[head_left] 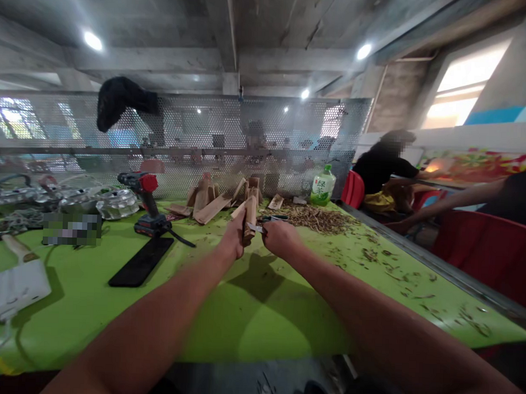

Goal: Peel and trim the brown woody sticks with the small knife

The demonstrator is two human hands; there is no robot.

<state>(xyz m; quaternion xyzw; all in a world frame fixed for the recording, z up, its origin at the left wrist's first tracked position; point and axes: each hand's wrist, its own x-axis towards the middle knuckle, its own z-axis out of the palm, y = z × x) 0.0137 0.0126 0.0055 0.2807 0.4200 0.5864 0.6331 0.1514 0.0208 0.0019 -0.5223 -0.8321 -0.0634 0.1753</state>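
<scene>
My left hand [233, 237] grips an upright strip of pale wood [250, 219] just above the green table [259, 303]. My right hand [281, 238] closes on a small knife [255, 227], whose steel blade touches the lower part of the wood. Both hands are close together, with the dark knife handle mostly inside my right fist. A heap of wood shavings [316, 220] lies just beyond my right hand. Several cut wood pieces [206, 205] stand and lie beyond my left hand.
A cordless drill [145, 201], black flat pad [140, 261], white power unit [17, 289] and metallic clutter [111, 203] lie left. A green bottle [322, 186] stands ahead. A perforated metal screen [192, 125] backs the table. A seated person [382, 169] and another's arm [452, 206] are right.
</scene>
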